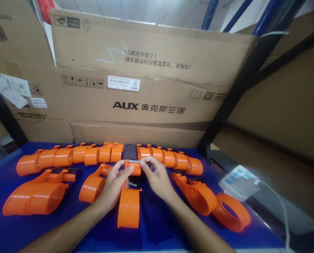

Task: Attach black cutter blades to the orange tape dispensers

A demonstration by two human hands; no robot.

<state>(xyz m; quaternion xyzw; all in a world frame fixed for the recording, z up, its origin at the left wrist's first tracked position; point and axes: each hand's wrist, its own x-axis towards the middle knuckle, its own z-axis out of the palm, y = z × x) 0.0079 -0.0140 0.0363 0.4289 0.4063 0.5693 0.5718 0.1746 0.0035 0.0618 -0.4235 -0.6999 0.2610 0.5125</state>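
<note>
An orange plastic tape dispenser with a wide round band points toward me at the middle of the blue table. Its far end is pinched between the thumb and fingers of my left hand. Along that end lies a thin silvery ridged strip. My right hand closes its thumb and fingertips on the strip's right end. Whether the strip is fixed to the dispenser I cannot tell. Just beyond my hands is a dark flat box-like piece.
More orange dispensers with dark ends line the back of the blue table; others lie nearer on both sides. A white device with blue keys and a cable sits right. A large cardboard panel stands behind, beside a dark post.
</note>
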